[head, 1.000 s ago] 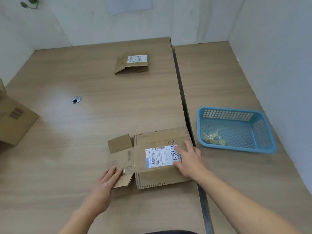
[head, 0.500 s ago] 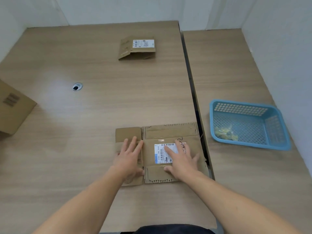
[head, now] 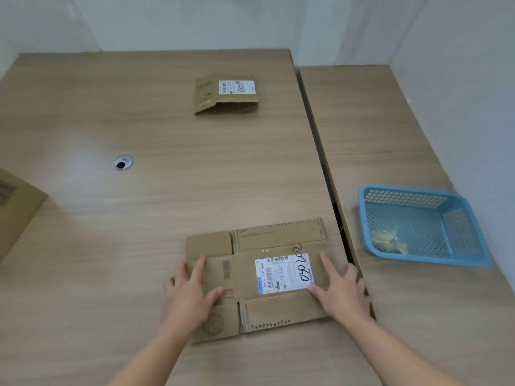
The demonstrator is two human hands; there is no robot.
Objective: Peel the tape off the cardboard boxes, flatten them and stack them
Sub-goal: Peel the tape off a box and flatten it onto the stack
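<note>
I see flattened box (head: 262, 277) lying flat on near table (head: 139, 218), close to seam. My left hand (head: 189, 296) spread flat on its left flaps, right hand (head: 340, 291) flat on right edge; fingers straight, pressing, gripping nothing.

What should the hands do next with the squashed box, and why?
Probably pick up the flattened box and stack it on the far flat box: the left hand and right hand press it down and it lies flat on the table.
</note>
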